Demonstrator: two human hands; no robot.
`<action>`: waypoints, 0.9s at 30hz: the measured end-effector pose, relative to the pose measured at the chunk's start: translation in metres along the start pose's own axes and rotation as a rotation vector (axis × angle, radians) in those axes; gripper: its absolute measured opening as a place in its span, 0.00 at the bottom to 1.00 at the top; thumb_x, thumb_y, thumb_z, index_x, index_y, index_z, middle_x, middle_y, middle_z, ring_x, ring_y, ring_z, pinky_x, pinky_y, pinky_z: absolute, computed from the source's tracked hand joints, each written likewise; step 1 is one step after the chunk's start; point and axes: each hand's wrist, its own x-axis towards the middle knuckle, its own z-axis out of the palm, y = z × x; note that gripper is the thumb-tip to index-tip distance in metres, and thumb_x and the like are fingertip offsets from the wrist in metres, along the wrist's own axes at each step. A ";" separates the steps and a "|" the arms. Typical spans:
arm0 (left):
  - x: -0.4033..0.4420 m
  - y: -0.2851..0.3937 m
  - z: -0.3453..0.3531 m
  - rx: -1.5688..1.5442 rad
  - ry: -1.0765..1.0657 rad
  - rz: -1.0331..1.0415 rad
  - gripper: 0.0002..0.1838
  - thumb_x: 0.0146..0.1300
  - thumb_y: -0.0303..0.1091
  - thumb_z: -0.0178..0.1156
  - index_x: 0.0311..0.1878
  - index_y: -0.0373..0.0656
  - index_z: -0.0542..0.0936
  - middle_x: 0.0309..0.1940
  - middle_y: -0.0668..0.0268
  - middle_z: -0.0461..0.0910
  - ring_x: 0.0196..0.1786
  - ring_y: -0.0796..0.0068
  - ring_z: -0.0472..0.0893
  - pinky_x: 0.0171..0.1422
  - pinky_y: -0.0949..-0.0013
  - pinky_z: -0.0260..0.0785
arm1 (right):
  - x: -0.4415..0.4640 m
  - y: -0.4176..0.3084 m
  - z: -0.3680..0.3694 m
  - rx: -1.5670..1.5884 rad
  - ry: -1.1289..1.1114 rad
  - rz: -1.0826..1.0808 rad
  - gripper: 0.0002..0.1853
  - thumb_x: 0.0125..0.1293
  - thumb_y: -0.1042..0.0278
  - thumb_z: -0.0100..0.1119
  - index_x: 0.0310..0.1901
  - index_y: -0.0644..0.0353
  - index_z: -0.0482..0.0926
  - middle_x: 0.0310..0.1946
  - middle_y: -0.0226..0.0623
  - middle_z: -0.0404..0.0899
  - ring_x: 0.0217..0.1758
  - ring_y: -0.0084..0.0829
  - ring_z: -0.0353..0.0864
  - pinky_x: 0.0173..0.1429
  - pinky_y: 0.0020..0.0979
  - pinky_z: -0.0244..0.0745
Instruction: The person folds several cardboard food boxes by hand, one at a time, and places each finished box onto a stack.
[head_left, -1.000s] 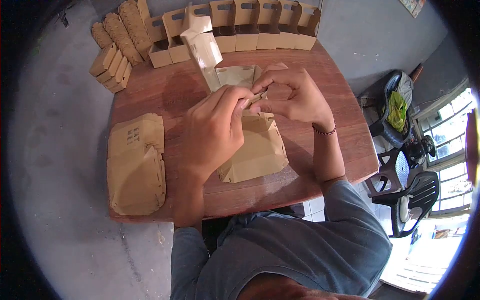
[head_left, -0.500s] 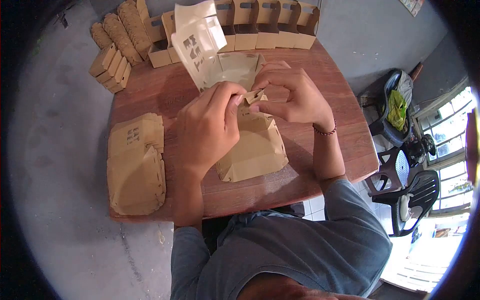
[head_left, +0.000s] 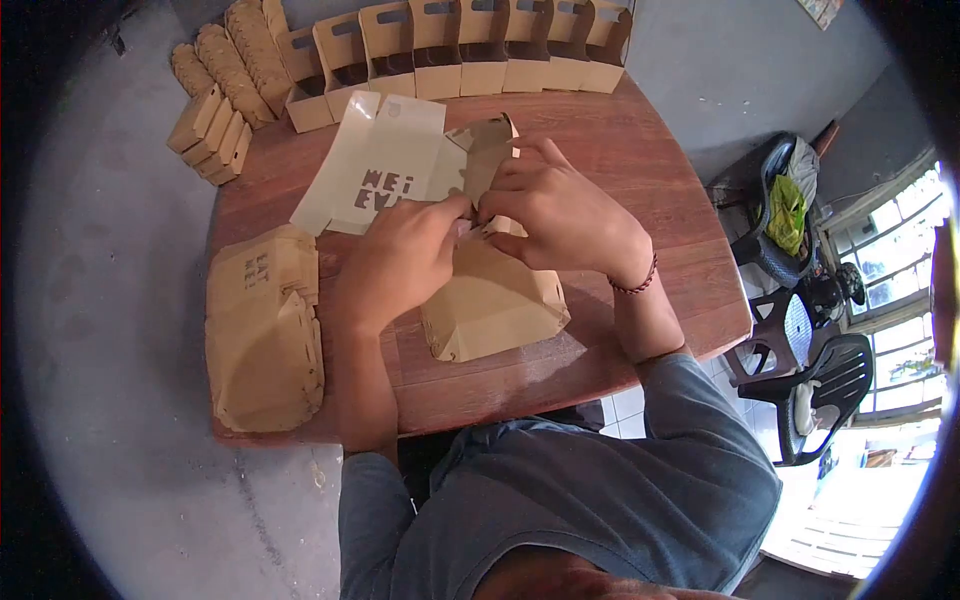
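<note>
Pinching at a near corner of the cardboard box (head_left: 428, 165), both hands meet above the middle of the table (head_left: 660, 260). The left hand (head_left: 400, 258) comes in with its fingers bent and clamped on the folded edge; the right hand (head_left: 565, 215), a dark braided bracelet (head_left: 637, 280) round its wrist, has thumb and fingers curled onto the same corner, the tips close beside the left ones and partly hidden. The box sits just beyond the hands, its lid opened out toward the left – cut-out letters show upside down on it. Under the hands and nearer the body lies a flat cardboard piece (head_left: 495, 315); whether it touches the box cannot be told. To the left, near the table's edge, rests a pile of flat blanks (head_left: 265, 345), the upper one lettered "EAT ME!". Along the far edge stand eight handled carriers (head_left: 485, 78) in a curved row – beside them, at far left, small cartons (head_left: 210, 135) are stacked.
</note>
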 end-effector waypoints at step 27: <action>0.003 0.014 -0.009 -0.058 -0.018 0.010 0.04 0.64 0.26 0.57 0.38 0.38 0.81 0.29 0.45 0.81 0.38 0.42 0.80 0.46 0.46 0.70 | -0.005 0.003 -0.008 0.100 0.064 -0.021 0.11 0.57 0.60 0.68 0.37 0.57 0.84 0.31 0.45 0.82 0.44 0.46 0.82 0.59 0.44 0.76</action>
